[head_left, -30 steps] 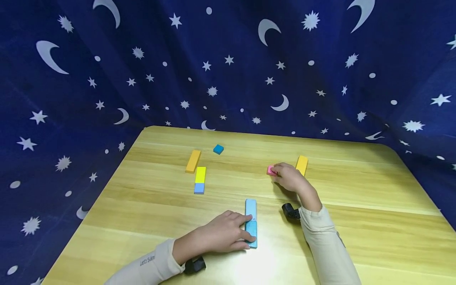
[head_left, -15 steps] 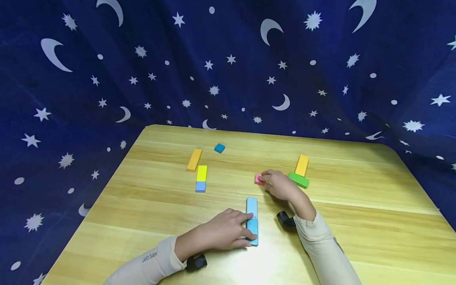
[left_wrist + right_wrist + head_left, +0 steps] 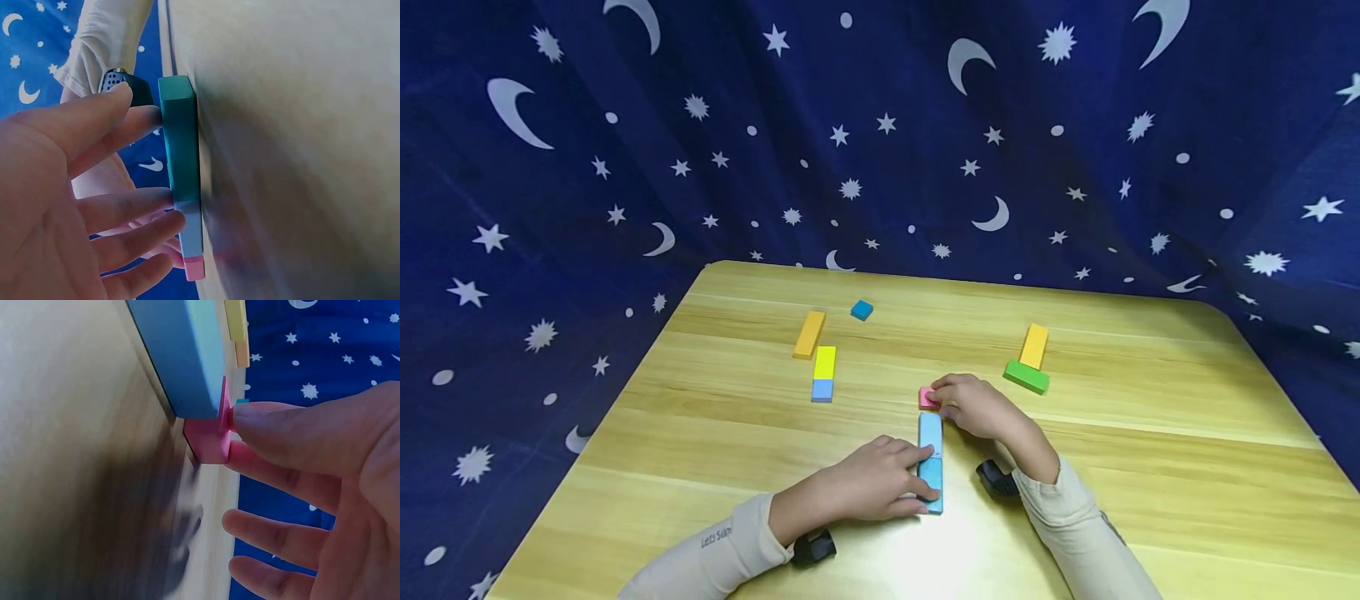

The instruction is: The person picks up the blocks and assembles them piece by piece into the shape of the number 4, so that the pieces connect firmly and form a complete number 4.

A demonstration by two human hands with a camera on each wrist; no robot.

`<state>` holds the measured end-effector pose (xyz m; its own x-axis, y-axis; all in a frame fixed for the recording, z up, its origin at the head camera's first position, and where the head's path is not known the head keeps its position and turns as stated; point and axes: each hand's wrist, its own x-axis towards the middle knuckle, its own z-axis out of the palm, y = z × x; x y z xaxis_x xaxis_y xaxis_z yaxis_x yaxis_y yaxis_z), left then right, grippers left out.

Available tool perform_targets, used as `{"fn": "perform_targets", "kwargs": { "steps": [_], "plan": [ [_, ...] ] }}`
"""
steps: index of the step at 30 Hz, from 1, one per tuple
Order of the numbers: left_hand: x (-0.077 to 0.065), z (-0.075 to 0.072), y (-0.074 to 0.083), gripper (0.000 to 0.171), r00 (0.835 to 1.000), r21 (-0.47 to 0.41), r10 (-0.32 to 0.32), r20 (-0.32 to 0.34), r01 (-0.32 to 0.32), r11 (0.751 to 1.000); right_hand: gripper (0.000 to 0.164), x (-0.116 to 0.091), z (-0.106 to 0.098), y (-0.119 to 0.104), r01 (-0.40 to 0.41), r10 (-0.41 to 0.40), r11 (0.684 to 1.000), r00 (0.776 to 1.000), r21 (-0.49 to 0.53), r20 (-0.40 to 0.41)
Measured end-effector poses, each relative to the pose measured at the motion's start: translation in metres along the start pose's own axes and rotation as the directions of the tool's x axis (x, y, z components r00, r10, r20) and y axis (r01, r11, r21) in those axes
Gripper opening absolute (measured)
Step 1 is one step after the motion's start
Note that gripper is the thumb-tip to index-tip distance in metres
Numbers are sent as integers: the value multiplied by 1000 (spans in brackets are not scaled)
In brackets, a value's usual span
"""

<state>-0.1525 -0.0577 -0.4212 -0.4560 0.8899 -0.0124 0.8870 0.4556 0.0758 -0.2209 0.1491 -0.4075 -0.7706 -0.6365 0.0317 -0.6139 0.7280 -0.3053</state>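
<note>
In the head view, a light blue block (image 3: 930, 430) and a deeper blue block (image 3: 930, 472) lie end to end in a line on the table. My left hand (image 3: 872, 481) rests its fingertips on top of both, fingers extended. At the far end of that line sits a small pink block (image 3: 923, 402), very close to the light blue one. My right hand (image 3: 983, 410) touches the pink block's top with thumb and index fingertip. The right wrist view shows the other fingers of that hand held off the pink block (image 3: 209, 444).
A yellow block (image 3: 824, 362) meets a periwinkle block (image 3: 822, 390) at left, beside an orange block (image 3: 808, 335). Farther back lies a small dark blue block (image 3: 861, 310). At right, a green block (image 3: 1027, 377) touches another orange block (image 3: 1034, 346). A starry curtain (image 3: 880, 150) hangs behind the table.
My right hand has slid the pink block left and toward me, up to the far end of the blue blocks, uncovering the green block. The left hand stays on the blue blocks.
</note>
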Motion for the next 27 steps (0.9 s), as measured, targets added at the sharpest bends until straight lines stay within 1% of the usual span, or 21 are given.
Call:
{"fn": "perform_targets", "kwargs": {
  "steps": [4,7,15,22,27],
  "plan": [
    [0,-2,1,28,1000,18,4,-19,-4,1000,25,-1,-1,-2,22,-22,1000,1000,6,1],
    [0,-4,2,28,1000,24,6,-20,-5,1000,24,-2,-1,-2,27,-27,1000,1000,12,0],
    [0,-4,0,27,1000,-2,2,-6,-2,1000,22,-4,-3,-4,37,-37,999,999,20,24],
    [1,-5,-3,27,1000,-15,-6,-12,6,1000,22,-4,-5,-4,68,-68,998,997,15,31],
    [1,-4,-4,26,1000,-16,-20,-20,20,1000,22,-4,-6,-5,58,-59,998,997,21,44]
  ]
}}
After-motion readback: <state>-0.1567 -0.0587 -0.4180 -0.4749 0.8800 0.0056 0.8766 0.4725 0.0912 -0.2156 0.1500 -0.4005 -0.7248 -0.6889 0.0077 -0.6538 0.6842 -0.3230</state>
